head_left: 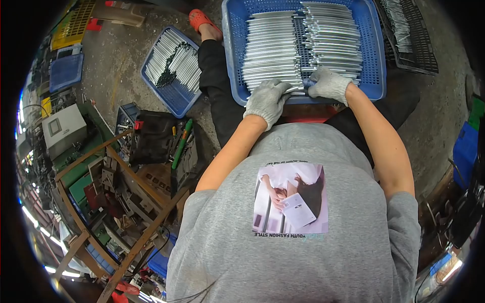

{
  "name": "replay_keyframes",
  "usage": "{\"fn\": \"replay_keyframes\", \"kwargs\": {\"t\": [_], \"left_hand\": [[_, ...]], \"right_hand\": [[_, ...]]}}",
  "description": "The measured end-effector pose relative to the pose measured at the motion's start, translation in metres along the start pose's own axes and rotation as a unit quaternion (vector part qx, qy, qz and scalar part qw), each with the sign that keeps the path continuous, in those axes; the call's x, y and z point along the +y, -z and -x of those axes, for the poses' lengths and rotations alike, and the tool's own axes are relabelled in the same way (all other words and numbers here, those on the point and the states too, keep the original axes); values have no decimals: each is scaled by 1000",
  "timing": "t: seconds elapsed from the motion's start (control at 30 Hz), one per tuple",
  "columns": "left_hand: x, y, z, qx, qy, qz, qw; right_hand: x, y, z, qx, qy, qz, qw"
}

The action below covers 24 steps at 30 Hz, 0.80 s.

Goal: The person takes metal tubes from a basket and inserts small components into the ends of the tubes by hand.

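Floor: grey concrete [113, 55], stained, reaching out to the left of the big basket.
Shirt: grey [323, 267], on the near side of the big basket.
Big basket: blue plastic with slotted walls [374, 60], holding two rows of rods.
Metal rods: shiny and straight [270, 45], stacked inside the big basket with a narrow gap between the rows; their nearest ones lie right at both grips.
Small basket: blue [177, 103], left of the big basket, also loaded with rods in two groups.
Black tray: mesh [422, 48], just right of the big basket, with more thin rods inside.
Shirt print: a photo [290, 199], below the big basket, edged with upside-down lettering, "YOUTH FASHION STYLE" and "OUTFIT OF THE DAY".
Left grip: gloved [266, 102], over the big basket's near rim, fingers bent narrow around rod ends.
Right grip: gloved [331, 85], curled over rods at the big basket's near side; cannot tell whether it holds any.
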State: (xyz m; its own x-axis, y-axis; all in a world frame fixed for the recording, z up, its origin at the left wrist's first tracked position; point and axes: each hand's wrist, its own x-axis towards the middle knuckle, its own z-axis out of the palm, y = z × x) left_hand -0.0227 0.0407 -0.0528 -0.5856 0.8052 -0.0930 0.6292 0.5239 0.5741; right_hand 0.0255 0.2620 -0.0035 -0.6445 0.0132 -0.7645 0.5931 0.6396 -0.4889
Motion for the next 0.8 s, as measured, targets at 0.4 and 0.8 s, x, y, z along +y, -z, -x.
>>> {"fn": "replay_keyframes", "kwargs": {"t": [0.4, 0.8], "left_hand": [[-1, 33, 16, 62, -20, 168, 984], [5, 43, 32, 106, -55, 157, 980]], "right_hand": [[8, -33, 64, 289, 227, 15, 930], [0, -38, 79, 290, 254, 137, 913]]}}
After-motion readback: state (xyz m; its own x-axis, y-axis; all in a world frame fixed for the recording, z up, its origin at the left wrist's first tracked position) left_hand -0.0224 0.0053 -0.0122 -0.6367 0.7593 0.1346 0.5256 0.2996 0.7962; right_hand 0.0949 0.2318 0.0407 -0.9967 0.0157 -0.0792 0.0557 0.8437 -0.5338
